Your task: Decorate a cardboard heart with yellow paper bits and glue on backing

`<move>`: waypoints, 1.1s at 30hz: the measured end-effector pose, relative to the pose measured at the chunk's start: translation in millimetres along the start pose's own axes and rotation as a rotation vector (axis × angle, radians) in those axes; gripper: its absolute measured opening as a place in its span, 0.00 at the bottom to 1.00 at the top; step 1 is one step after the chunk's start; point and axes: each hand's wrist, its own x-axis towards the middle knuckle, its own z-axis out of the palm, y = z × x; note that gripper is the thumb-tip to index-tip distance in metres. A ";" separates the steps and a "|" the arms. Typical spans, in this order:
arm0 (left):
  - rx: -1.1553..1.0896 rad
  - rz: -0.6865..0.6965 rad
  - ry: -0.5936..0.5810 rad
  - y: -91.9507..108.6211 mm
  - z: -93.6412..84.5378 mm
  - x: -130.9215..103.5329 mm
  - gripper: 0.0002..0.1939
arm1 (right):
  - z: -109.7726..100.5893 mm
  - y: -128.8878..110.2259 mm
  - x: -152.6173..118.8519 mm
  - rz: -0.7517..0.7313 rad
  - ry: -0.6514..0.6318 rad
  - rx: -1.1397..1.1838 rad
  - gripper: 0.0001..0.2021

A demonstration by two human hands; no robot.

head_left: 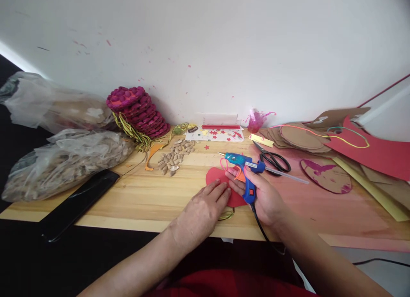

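Note:
In my right hand (pixel 268 199) is a blue hot glue gun (pixel 236 160), its metal tip pointing left and a clear glue stick (pixel 290 176) jutting from its back. Some of that hand's fingertips reach down over a red round piece (pixel 214 173). Flat on the same red piece lie the fingers of my left hand (pixel 205 209), stretched out and holding nothing. A pink cord loop (pixel 223 163) rises from the red piece's far edge, partly hidden by the gun. Yellow-green yarn (pixel 226 215) sticks out below it, near the table's front edge.
Peanut shells (pixel 174 156) lie left of centre; bagged shells (pixel 68 162) and a black tray (pixel 80 205) are farther left. Magenta shell-covered discs (pixel 141 113) lean by the wall. Black scissors (pixel 273 158), cardboard discs (pixel 297 139) and red sheet (pixel 374 149) are on the right.

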 end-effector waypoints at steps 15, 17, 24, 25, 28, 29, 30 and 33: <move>-0.186 -0.085 0.131 -18.1 4.3 -10.8 0.19 | -7.6 -7.0 -4.7 -0.010 0.034 -0.018 0.08; -0.216 -0.102 0.177 -22.1 2.1 -12.4 0.15 | -8.0 -4.8 -4.2 -0.018 0.022 -0.025 0.08; -0.253 -0.124 0.259 -30.3 -18.2 -9.4 0.13 | -9.0 -4.8 -3.1 -0.043 -0.027 -0.039 0.09; -0.242 -0.083 0.243 -25.1 -18.3 -5.0 0.15 | -8.9 -4.8 -2.8 -0.042 -0.016 -0.040 0.09; -0.224 0.015 0.166 2.5 -10.0 12.7 0.21 | -8.5 -4.4 -1.8 -0.034 -0.011 -0.049 0.09; -0.213 0.003 0.140 13.4 -5.5 19.0 0.24 | -8.6 -4.4 -1.5 -0.032 -0.028 -0.052 0.10; -0.205 -0.022 0.116 23.5 -0.9 25.0 0.26 | -8.6 -4.4 -1.3 -0.031 -0.049 -0.050 0.10; -0.202 -0.076 0.083 43.0 8.8 38.0 0.34 | -9.2 -5.2 -0.9 0.002 -0.088 -0.022 0.11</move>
